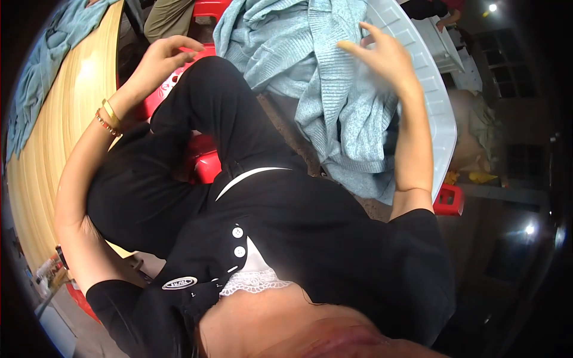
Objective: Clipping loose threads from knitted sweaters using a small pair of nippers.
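Observation:
Light blue ribbed knit garments (331,71) lie heaped in a large pale plastic tub (440,107), partly hanging over its near side. My right hand (385,56) hovers at the tub's right side above the knit. Its thumb and fingers are spread with nothing between them, and the thumb tip looks yellowish. Beside my raised knee, my left hand (170,53) is held up with loosely bent fingers, thumb and fingers apart. It appears to hold nothing. A bangle and a beaded bracelet (108,122) are on that wrist.
To the left runs a wood-grain table (71,89) with another blue knit piece (45,65) along its far edge. Red plastic stools (206,161) stand near my legs. A person's trousered leg (169,19) shows at the far left. A small red stool (449,200) sits right of the tub.

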The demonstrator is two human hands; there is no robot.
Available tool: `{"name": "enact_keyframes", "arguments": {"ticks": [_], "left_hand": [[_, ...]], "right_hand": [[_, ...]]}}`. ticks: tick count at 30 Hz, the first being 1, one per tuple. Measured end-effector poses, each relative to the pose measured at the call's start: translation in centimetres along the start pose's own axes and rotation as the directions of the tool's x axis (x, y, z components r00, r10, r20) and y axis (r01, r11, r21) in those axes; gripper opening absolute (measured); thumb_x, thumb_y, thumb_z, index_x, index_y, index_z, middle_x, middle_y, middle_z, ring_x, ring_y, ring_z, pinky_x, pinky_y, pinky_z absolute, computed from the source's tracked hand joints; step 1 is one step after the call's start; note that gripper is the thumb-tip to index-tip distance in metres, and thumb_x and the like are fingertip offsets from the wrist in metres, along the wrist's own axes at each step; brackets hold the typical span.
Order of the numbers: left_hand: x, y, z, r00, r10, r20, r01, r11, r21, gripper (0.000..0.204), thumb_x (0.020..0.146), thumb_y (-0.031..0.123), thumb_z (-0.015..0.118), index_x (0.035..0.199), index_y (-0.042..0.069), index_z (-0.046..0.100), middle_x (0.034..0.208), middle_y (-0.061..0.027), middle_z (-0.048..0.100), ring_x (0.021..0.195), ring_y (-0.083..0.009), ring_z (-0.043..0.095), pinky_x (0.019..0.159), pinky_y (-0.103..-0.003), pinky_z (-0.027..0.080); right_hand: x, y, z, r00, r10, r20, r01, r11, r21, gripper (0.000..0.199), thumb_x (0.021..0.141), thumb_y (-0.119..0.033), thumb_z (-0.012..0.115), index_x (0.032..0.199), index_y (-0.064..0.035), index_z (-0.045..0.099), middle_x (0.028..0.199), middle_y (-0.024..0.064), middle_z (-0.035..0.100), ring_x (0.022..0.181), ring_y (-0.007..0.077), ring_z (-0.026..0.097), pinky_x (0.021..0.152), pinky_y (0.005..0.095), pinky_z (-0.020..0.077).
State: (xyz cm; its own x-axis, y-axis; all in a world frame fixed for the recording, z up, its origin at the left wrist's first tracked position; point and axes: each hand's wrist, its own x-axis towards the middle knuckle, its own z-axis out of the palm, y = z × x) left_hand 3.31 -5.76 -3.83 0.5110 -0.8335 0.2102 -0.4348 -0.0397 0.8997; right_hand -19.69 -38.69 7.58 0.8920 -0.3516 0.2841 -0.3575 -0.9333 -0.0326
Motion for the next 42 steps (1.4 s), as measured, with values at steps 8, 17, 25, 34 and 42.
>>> {"name": "enact_keyframes", "arguments": {"ticks": [8, 17, 25, 34, 42], "left_hand": [[0.1, 5.3, 2.2, 0.983, -0.004, 0.186, -0.002, 0.999, 0.033, 0.024, 0.096, 0.019, 0.053, 0.111, 0.003, 0.063, 0.113, -0.0039, 0.061, 0.099, -0.0128, 0.058, 0.087, -0.027, 0.047], [-0.1, 9.6, 2.2, 0.893, -0.29, 0.345, 0.442, 0.416, -0.795, 0.075, 0.095, 0.062, 0.032, 0.133, -0.001, 0.049, 0.126, -0.0156, 0.057, 0.113, -0.0226, 0.057, 0.101, -0.036, 0.044], [1.6, 8.0, 3.8, 0.874, -0.22, 0.434, 0.394, 0.844, -0.364, 0.051, 0.091, 0.025, 0.063, 0.135, 0.004, 0.049, 0.107, -0.0023, 0.063, 0.098, -0.0071, 0.058, 0.086, -0.023, 0.046], [2.3, 6.7, 6.9, 0.909, -0.149, 0.389, 0.252, 0.94, -0.23, 0.029, 0.091, 0.02, 0.065, 0.11, -0.001, 0.065, 0.096, -0.0017, 0.066, 0.093, -0.0077, 0.058, 0.087, -0.023, 0.044], [2.6, 5.8, 5.3, 0.959, -0.197, 0.205, 0.237, 0.952, -0.192, 0.023, 0.094, 0.022, 0.061, 0.104, 0.003, 0.065, 0.089, 0.0014, 0.063, 0.085, -0.0064, 0.056, 0.079, -0.022, 0.044]], "right_hand": [[3.0, -2.9, -1.0, 0.997, -0.032, -0.068, 0.074, 0.562, 0.824, 0.019, 0.085, -0.022, 0.07, 0.08, -0.0037, 0.067, 0.061, -0.0067, 0.052, 0.055, 0.003, 0.044, 0.048, 0.0211, 0.0327], [-4.5, -20.6, -0.1, 0.573, -0.648, -0.502, 0.774, 0.227, 0.59, 0.021, 0.08, -0.019, 0.07, 0.093, -0.0053, 0.059, 0.084, 0.0079, 0.055, 0.07, 0.026, 0.059, 0.059, 0.0345, 0.0469], [-8.4, -21.2, 6.0, 0.521, -0.849, -0.093, 0.6, 0.286, 0.747, 0.018, 0.082, -0.019, 0.065, 0.092, -0.0067, 0.056, 0.086, 0.0107, 0.053, 0.073, 0.0314, 0.062, 0.059, 0.0435, 0.0485], [-6.6, -17.2, 3.2, 0.408, -0.85, 0.335, 0.598, 0.525, 0.605, 0.032, 0.078, -0.027, 0.07, 0.097, -0.0023, 0.065, 0.093, 0.0121, 0.064, 0.083, 0.0297, 0.065, 0.073, 0.0399, 0.0524], [2.6, -0.1, 1.4, 0.884, -0.468, 0.013, 0.468, 0.884, -0.014, 0.031, 0.08, -0.021, 0.07, 0.107, -0.0049, 0.067, 0.104, 0.0083, 0.065, 0.095, 0.021, 0.061, 0.085, 0.0316, 0.048]]}}
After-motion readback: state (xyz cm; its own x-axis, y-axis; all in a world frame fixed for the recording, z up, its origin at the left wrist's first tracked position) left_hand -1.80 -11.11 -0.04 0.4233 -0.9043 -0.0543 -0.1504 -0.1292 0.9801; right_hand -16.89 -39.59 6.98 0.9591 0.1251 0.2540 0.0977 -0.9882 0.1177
